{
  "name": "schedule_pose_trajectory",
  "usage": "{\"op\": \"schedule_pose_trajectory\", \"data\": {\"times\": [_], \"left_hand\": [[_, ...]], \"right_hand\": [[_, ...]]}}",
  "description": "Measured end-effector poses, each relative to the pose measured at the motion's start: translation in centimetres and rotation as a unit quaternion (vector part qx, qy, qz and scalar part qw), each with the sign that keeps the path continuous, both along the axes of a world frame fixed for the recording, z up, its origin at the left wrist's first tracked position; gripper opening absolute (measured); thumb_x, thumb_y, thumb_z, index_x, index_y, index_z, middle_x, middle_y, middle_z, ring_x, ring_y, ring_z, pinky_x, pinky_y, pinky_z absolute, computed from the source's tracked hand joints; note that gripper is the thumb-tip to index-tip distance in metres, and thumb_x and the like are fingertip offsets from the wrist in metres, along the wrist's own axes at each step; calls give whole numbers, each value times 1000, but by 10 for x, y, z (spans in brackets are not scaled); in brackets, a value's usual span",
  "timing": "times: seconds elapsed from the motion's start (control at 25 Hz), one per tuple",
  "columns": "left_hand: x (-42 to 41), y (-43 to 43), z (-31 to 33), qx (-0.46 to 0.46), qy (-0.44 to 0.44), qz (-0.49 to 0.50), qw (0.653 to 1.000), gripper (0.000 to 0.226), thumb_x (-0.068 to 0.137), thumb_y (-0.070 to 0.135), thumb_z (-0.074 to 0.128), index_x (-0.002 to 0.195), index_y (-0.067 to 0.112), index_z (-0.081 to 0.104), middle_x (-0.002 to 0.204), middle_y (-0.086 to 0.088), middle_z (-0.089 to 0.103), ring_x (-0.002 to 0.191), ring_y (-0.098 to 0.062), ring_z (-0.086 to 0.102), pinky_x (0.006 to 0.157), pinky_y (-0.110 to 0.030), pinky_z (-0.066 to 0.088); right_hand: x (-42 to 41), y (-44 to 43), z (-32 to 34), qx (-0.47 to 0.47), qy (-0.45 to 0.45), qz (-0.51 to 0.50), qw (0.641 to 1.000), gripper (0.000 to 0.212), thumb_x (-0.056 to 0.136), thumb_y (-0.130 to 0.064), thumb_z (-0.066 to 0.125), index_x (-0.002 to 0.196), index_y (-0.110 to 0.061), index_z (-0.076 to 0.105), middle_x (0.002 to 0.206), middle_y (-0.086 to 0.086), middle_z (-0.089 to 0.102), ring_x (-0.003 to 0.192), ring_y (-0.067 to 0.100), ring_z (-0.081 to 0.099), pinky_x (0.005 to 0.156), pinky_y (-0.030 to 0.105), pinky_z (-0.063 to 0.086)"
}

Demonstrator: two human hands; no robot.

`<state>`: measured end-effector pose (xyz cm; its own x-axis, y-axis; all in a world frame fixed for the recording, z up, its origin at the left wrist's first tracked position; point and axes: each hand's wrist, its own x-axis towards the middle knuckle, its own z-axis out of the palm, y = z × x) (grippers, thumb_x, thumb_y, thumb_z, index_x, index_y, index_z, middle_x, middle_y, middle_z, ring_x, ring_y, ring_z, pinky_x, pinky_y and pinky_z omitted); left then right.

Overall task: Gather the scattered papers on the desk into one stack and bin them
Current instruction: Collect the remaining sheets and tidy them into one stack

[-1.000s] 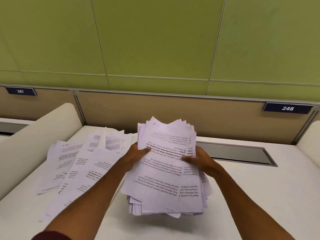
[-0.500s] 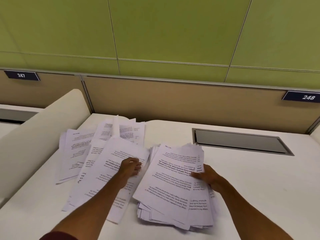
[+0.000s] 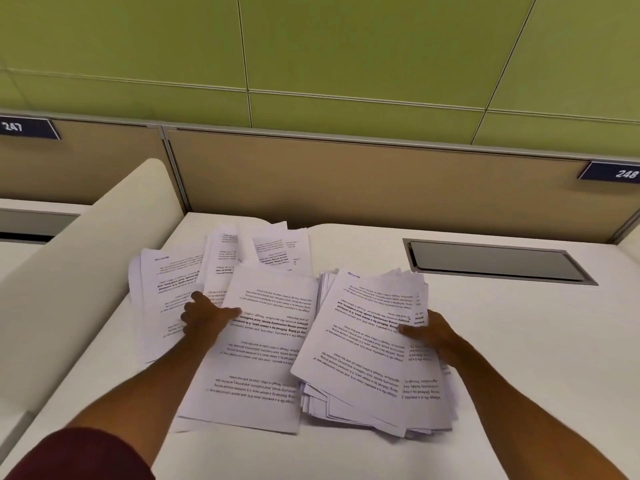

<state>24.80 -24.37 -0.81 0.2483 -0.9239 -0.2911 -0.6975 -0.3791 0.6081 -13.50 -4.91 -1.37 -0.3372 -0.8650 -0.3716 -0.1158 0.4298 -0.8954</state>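
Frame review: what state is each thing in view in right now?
stack: uneven, lying flat, held at its right edge.
loose sheets: spread overlapping, left of the stack, not yet gathered.
left hand: grips a loose sheet's edge.
right hand: grips the stack, thumb on top.
desk hatch: closed.

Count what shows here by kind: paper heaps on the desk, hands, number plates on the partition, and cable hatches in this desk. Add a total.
Paper heaps: 2, the gathered stack and the loose spread
Hands: 2, left hand and right hand
Number plates: 2, plate 247 and plate 248
Cable hatch: 1
Total: 7
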Motion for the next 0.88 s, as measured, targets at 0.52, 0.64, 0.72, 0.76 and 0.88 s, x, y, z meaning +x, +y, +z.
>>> {"op": "schedule_pose_trajectory", "data": {"times": [0.52,0.64,0.72,0.76,0.88], "left_hand": [[26,-23,10,-12,-61,-217,974,88,64,28,87,135,2,41,137,-19,51,129,-37,45,105,-44,37],[44,-30,30,-73,-65,-211,973,69,63,22,88,121,3,56,124,-17,62,114,-36,57,95,-41,42],[49,-32,43,-75,47,-192,977,54,67,21,86,112,5,62,119,-15,65,103,-31,61,89,-35,42],[49,-32,50,-61,125,-179,974,47,68,20,85,109,6,64,117,-15,67,96,-27,62,86,-32,44],[40,-26,64,-33,242,-147,958,49,69,25,83,112,9,66,112,-10,68,90,-21,64,82,-29,47]], "right_hand": [[26,5,11,-20,43,-3,999,39,83,-5,72,118,0,56,111,19,71,91,38,71,81,53,58],[25,4,10,-18,46,-8,999,39,82,-5,74,117,-1,57,110,18,71,91,38,71,81,53,58],[25,3,8,-18,47,-9,999,38,81,-6,74,115,-3,58,109,17,71,90,37,71,81,53,58],[24,3,7,-22,42,-8,999,37,81,-6,74,114,-3,58,109,18,71,90,37,71,81,54,58],[24,4,7,-32,30,-7,999,36,80,-6,75,113,-5,58,109,18,71,89,36,72,81,53,59]]}}
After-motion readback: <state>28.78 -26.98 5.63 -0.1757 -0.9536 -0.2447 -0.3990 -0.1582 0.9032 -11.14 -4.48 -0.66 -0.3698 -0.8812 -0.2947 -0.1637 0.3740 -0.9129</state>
